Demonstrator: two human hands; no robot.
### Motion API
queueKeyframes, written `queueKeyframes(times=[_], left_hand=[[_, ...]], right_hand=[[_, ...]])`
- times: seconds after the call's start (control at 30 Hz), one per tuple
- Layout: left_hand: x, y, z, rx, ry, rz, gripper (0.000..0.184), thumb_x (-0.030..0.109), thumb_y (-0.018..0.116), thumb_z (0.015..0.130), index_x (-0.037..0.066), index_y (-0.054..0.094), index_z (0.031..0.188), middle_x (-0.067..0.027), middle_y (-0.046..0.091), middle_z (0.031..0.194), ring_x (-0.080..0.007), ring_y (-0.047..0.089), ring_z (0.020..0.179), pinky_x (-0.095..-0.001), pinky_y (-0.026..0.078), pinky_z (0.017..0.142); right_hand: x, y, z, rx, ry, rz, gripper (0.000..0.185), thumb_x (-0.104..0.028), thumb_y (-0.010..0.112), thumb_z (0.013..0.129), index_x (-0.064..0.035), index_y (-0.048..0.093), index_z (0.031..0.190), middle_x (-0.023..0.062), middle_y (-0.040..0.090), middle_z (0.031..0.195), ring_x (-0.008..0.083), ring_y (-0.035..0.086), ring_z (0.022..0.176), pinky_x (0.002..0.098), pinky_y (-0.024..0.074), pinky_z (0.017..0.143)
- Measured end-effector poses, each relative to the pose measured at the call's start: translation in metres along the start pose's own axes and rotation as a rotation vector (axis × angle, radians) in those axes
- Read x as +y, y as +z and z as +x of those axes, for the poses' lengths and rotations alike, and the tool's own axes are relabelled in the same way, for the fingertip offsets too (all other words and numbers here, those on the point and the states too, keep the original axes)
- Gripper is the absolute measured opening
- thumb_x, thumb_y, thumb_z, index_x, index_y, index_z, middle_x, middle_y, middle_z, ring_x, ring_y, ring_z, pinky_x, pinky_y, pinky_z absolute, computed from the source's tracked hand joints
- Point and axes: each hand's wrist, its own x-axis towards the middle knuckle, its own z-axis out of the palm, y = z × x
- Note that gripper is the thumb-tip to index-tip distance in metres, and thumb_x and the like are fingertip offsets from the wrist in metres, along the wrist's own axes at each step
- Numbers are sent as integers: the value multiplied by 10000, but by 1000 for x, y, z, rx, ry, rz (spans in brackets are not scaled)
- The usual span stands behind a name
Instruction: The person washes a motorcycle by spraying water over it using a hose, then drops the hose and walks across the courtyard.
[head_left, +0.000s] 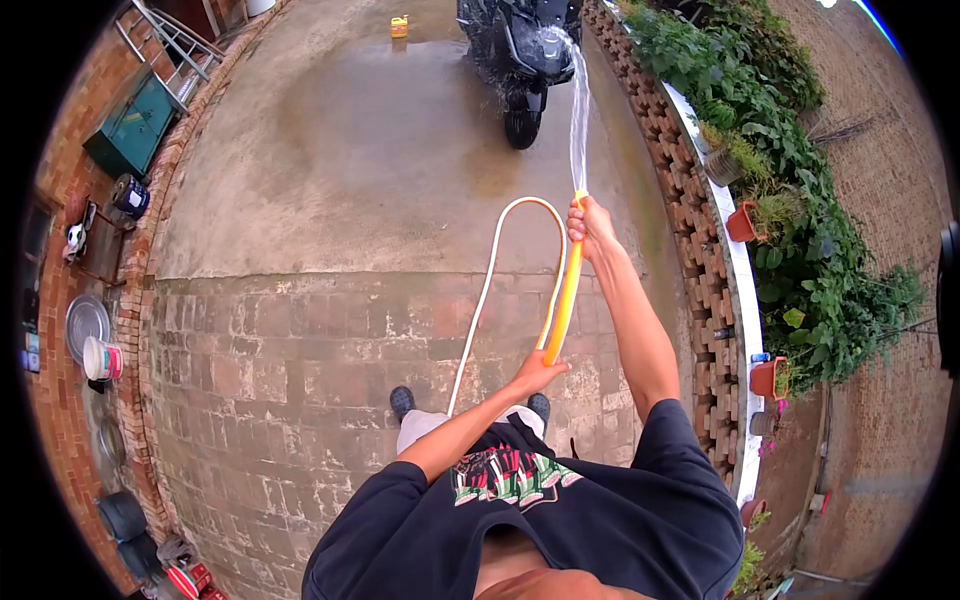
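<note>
My right hand (592,228) is closed around the front end of a yellow hose (566,295), held out ahead of me. Lower down, near my waist, my left hand (540,374) grips the rear of the same yellow length. A white hose (486,290) runs from about my left hand, makes a tall loop and comes back toward my legs. From the yellow end a stream of water (579,125) shoots forward. It splashes on the front of a black scooter (540,50), whose front wheel (522,118) faces me.
A yellow jug (399,27) stands on wet concrete (340,120). On the right, a low brick wall (690,230) borders plants and pots (768,378). Along the left wall are a green cabinet (135,125), a ladder (170,45), a white bucket (100,358) and a metal basin (87,328).
</note>
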Motion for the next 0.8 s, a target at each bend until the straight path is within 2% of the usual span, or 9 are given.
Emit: queueKeyframes(times=[0.07,0.23,0.33,0.37,0.47,0.57,0.67,0.77,0.8], left_hand=[[7,-52,-27,46,18,21,346,281,734,844,103,499,663,51,445,600,-83,411,569,-302,340,538],[39,-172,-48,45,-36,27,346,276,740,840,99,507,655,47,449,600,-83,412,573,-301,348,542],[44,-227,-50,66,-38,66,352,306,740,834,74,540,661,24,471,588,-105,450,567,-319,375,554],[41,-246,-50,114,-55,84,371,338,738,830,50,568,668,0,494,576,-128,487,561,-339,402,567],[53,-314,-40,143,-49,18,337,302,742,837,69,563,672,29,485,592,-100,457,557,-310,370,537],[62,-383,-37,159,-98,15,301,275,740,846,87,572,681,38,496,607,-83,447,553,-281,343,515],[72,-455,-12,173,-174,46,358,303,737,837,59,569,636,28,505,574,-84,464,548,-310,357,508],[97,-513,19,127,-131,50,344,294,733,840,72,566,638,29,498,574,-84,459,536,-301,344,500],[103,-530,29,113,-119,62,326,283,734,840,75,568,652,29,499,577,-88,457,533,-299,344,502]], right_hand=[[19,55,1,27,92,-25,181,-232,395,1022,-82,453,939,-49,366,624,49,290,407,223,257,336],[35,180,-10,22,-92,48,194,-227,371,1033,-85,459,934,-44,374,619,54,289,397,230,259,332],[68,238,27,21,104,-36,179,-217,378,1021,-82,457,934,-34,378,627,55,291,401,230,264,339],[70,255,31,27,97,-29,179,-217,378,1021,-82,457,934,-34,378,627,55,291,401,230,264,339],[70,311,39,-22,-47,23,178,-228,393,1020,-76,454,951,-36,384,634,56,293,408,235,258,345],[106,352,93,9,33,58,240,-284,401,1039,-65,477,975,-23,403,651,64,317,425,247,274,363],[108,409,119,11,-11,66,191,-244,387,1026,-74,455,975,-41,380,639,52,295,420,237,266,360],[116,456,175,21,-56,105,190,-243,390,1023,-72,455,970,-36,383,641,57,298,422,244,272,365],[123,474,201,46,10,106,190,-243,392,1021,-72,456,968,-36,383,640,56,297,422,241,268,363]])
